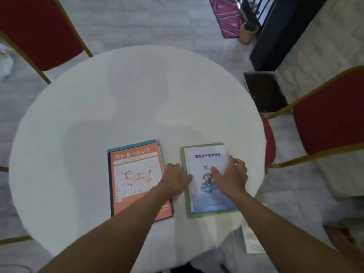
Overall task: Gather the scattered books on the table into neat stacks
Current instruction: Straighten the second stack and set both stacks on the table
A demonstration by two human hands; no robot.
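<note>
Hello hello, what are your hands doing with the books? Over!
Left hand and right hand flat, squaring white-and-blue book on green book. Orange picture book stack beside, apart. Nothing blocking.

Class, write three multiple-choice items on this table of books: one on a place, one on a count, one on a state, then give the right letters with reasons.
1. Where does the orange book lie relative to the blue-and-white book?
A. On top of it
B. To its left
C. Behind it

2. How many separate stacks are on the white table?
A. Two
B. Four
C. Six

3. What are the hands doing?
A. Lifting the orange book
B. Resting in the lap
C. Pressing at the blue-and-white book

Key: 1 B, the two lie side by side with bare table between them. 2 A, only these two piles show. 3 C, the left hand is at its left edge and the right hand lies on its cover.
</note>
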